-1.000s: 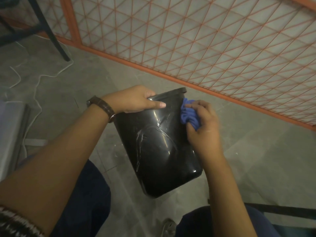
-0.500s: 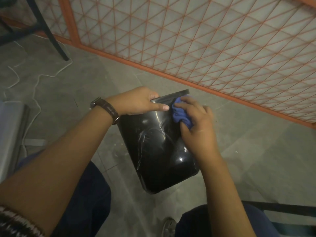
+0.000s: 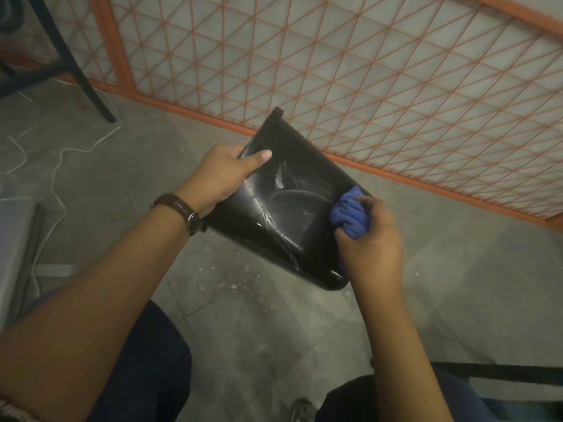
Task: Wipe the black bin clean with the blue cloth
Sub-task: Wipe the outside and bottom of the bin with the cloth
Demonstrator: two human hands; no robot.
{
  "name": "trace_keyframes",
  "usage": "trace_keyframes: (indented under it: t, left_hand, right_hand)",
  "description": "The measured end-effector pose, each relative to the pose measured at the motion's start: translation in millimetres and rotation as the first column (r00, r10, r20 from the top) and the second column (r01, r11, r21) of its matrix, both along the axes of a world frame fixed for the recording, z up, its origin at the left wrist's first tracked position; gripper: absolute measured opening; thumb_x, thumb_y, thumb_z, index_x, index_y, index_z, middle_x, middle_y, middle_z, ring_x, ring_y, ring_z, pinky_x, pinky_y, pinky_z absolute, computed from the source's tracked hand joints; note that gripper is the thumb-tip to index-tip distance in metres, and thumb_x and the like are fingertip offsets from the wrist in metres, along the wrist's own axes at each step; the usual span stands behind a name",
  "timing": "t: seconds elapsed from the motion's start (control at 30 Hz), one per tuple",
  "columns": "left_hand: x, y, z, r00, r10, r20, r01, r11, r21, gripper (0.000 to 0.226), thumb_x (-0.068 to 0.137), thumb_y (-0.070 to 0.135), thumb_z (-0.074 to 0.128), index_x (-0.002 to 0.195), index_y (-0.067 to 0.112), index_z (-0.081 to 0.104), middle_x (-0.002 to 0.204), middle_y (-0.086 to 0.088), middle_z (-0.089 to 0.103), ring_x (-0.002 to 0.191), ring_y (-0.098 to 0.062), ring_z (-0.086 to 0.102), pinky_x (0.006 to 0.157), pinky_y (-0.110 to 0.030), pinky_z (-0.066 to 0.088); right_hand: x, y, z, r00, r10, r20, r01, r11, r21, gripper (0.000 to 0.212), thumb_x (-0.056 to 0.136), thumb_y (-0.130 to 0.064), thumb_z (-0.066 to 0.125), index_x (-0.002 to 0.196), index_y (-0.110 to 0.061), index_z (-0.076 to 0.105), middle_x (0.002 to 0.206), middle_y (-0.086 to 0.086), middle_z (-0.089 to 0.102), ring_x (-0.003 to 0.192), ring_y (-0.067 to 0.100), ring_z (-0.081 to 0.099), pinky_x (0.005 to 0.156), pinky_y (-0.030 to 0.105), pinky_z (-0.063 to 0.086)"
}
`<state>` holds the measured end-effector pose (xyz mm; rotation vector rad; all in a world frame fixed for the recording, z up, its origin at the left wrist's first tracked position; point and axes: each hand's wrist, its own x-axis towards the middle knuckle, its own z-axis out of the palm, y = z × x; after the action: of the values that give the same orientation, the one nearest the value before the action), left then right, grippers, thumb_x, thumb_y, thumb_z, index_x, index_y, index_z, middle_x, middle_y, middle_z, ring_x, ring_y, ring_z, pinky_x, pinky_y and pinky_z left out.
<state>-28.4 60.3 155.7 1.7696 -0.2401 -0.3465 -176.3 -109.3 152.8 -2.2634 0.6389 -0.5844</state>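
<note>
A glossy black bin (image 3: 292, 208) is held in the air above the floor, tilted with its rim up and to the left and its base down and to the right. White smears and streaks mark its side. My left hand (image 3: 222, 175) grips the rim, thumb lying on the outer wall. My right hand (image 3: 370, 242) holds a bunched blue cloth (image 3: 350, 213) pressed against the bin's right side near the base. The bin's inside is hidden.
An orange metal mesh fence (image 3: 365, 86) runs behind the bin. A black chair leg (image 3: 76, 65) and a white cable (image 3: 58, 178) are on the grey floor (image 3: 243, 315) at left. A grey box edge (image 3: 15, 254) sits far left. My knees are below.
The bin has turned so its rim points up-left and its base swings right. My right hand with the cloth has slid from near the rim down to the side near the base.
</note>
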Motion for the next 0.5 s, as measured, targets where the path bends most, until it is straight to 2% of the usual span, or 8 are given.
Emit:
trace_keyframes:
  t: [0.07,0.13,0.17,0.23,0.27,0.37,0.43,0.5]
  left_hand:
    - [-1.7,-3.0,-1.0,0.998,0.062,-0.023,-0.062,0.998,-0.033,0.021,0.087,0.038,0.062,0.084,0.019,0.070,0.080,-0.002,0.068,0.073,-0.017,0.062,0.075,-0.031,0.048]
    - [-3.5,-3.6,-1.5,0.992,0.095,-0.078,-0.099,0.994,-0.044,0.023,0.087,0.039,0.062,0.089,0.018,0.071,0.080,0.000,0.069,0.074,-0.016,0.064,0.076,-0.031,0.051]
    - [-3.6,-3.0,-3.3,0.988,0.114,-0.106,-0.118,0.992,-0.037,0.024,0.086,0.040,0.062,0.088,0.018,0.071,0.084,-0.002,0.070,0.078,-0.018,0.066,0.080,-0.033,0.053]
    - [-5.8,-0.8,-5.7,0.972,0.156,-0.176,-0.164,0.986,-0.032,0.035,0.079,0.047,0.065,0.092,0.015,0.072,0.095,-0.008,0.072,0.091,-0.025,0.068,0.090,-0.042,0.053]
    - [-7.0,0.5,-6.6,0.961,0.179,-0.210,-0.192,0.981,-0.040,0.044,0.074,0.050,0.066,0.098,0.013,0.072,0.099,-0.009,0.072,0.095,-0.027,0.068,0.093,-0.045,0.052]
    - [-4.4,3.6,-11.3,0.940,0.225,-0.257,-0.250,0.966,-0.068,0.046,0.069,0.051,0.065,0.098,0.015,0.070,0.103,-0.010,0.072,0.100,-0.028,0.067,0.094,-0.047,0.051]
    - [0.4,5.6,-11.6,0.925,0.261,-0.277,-0.292,0.954,-0.075,0.045,0.074,0.049,0.065,0.102,0.014,0.069,0.107,-0.010,0.070,0.103,-0.027,0.065,0.097,-0.046,0.049]
    - [5.3,7.5,-10.4,0.911,0.258,-0.321,-0.297,0.952,-0.077,0.063,0.070,0.052,0.065,0.115,0.008,0.064,0.115,-0.010,0.068,0.107,-0.027,0.063,0.099,-0.044,0.048]
  right_hand:
    - [-0.7,0.6,2.1,0.997,-0.035,0.074,0.028,0.995,0.095,0.037,0.073,-0.002,0.066,0.106,-0.017,0.058,0.109,0.000,0.058,0.084,0.000,0.056,0.074,0.007,0.047]
    - [-1.4,1.0,0.8,0.998,-0.051,0.049,0.048,0.997,0.056,0.036,0.074,-0.006,0.069,0.108,-0.014,0.061,0.124,0.003,0.046,0.092,0.000,0.050,0.075,-0.003,0.036]
    - [-1.5,1.1,-2.6,0.999,-0.050,0.009,0.049,0.998,0.031,0.035,0.076,-0.012,0.069,0.110,-0.016,0.062,0.129,0.003,0.042,0.100,0.007,0.050,0.081,-0.001,0.034]
    - [-1.3,2.5,-11.5,0.996,-0.028,-0.085,0.028,1.000,-0.002,0.035,0.079,-0.019,0.065,0.113,-0.024,0.062,0.132,0.003,0.041,0.114,0.022,0.047,0.093,0.021,0.040]
    - [-0.6,4.0,-15.3,0.993,-0.012,-0.115,0.012,1.000,-0.002,0.034,0.080,-0.018,0.062,0.113,-0.026,0.062,0.132,0.003,0.042,0.115,0.025,0.046,0.093,0.027,0.040]
    - [2.8,10.8,-19.7,0.991,0.070,-0.113,-0.069,0.997,0.016,0.026,0.081,-0.010,0.055,0.102,-0.022,0.063,0.124,0.002,0.048,0.111,0.027,0.048,0.084,0.023,0.035]
    - [5.1,13.9,-20.9,0.986,0.127,-0.107,-0.124,0.992,0.028,0.015,0.082,-0.011,0.053,0.086,-0.023,0.060,0.116,-0.001,0.050,0.103,0.026,0.053,0.077,0.025,0.042]
    - [5.8,13.4,-22.0,0.986,0.128,-0.104,-0.126,0.992,0.026,0.011,0.079,-0.017,0.051,0.075,-0.027,0.055,0.112,-0.005,0.050,0.094,0.029,0.057,0.070,0.036,0.053]
